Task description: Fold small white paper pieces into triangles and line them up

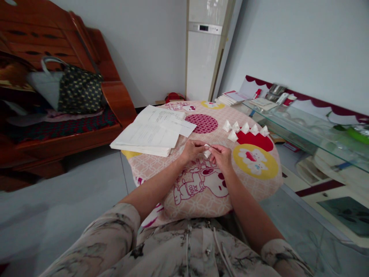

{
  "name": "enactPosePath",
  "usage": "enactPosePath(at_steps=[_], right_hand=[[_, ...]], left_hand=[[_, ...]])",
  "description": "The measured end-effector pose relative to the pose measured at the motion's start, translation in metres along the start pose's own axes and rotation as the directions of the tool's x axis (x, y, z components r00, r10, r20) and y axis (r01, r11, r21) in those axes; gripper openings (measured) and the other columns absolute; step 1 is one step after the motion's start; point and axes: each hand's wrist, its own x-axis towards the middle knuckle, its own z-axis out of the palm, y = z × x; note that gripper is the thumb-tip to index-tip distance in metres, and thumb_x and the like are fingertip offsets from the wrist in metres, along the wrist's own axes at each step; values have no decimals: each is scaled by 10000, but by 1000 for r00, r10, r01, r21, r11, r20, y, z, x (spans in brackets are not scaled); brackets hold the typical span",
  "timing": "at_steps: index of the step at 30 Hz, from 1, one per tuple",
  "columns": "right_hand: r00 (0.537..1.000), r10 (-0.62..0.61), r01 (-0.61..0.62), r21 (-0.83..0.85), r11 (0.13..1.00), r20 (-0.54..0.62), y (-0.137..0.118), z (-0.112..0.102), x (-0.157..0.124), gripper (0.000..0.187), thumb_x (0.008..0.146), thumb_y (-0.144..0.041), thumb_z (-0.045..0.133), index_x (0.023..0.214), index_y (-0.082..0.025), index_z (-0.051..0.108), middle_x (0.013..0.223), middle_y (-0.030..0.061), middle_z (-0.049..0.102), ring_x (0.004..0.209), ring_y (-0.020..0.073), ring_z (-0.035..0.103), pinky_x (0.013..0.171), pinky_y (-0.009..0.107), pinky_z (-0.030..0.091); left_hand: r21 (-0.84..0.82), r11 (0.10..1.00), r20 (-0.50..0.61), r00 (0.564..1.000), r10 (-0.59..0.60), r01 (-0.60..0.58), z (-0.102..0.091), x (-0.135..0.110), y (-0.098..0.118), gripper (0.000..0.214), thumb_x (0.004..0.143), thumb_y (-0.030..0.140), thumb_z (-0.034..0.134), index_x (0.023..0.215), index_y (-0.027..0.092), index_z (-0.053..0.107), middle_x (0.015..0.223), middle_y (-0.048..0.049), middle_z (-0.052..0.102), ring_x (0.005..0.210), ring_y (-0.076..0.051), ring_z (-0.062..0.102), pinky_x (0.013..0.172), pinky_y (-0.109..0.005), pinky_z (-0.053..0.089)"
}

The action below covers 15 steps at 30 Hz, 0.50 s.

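Above the near middle of the cloth-covered round table (161, 188), my left hand (192, 150) and my right hand (220, 154) meet at a small piece of folded white paper (206, 152). The fingertips of both hands pinch it from either side, hiding part of its shape. To the right, several small white folded-paper pyramids (245, 128) stand in a row, and one more paper pyramid (232, 135) sits just in front of them. On the left lies a thick stack of printed sheets (147, 132), with a loose white sheet (184, 127) at its right side.
A glass-shelved stand (305, 134) runs along the table's right side, holding metal containers (276, 90) and other small items. Booklets (230, 98) lie near the table's far edge. A wooden bench (112, 100) with bags is at left; a tall white air conditioner (201, 57) stands behind.
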Motion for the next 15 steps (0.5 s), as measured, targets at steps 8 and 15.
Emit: enactPosePath(at_steps=[8, 15], right_hand=[[999, -39, 39, -78, 996, 3, -2, -1, -3, 323, 702, -489, 746, 794, -180, 727, 412, -39, 547, 329, 119, 470, 333, 223, 345], [997, -32, 34, 34, 999, -66, 1, -4, 1, 399, 783, -582, 678, 684, -197, 650, 517, -7, 595, 360, 103, 476, 324, 222, 333]], left_hand=[[18, 1000, 7, 1000, -19, 19, -1, -1, 2, 237, 724, 362, 824, 722, 130, 775, 610, -16, 660, 534, -95, 526, 518, -209, 396], [-100, 989, 11, 994, -108, 108, -1, -2, 9, 269, 732, 363, 830, 664, 123, 728, 597, -17, 657, 517, -95, 545, 535, -218, 438]])
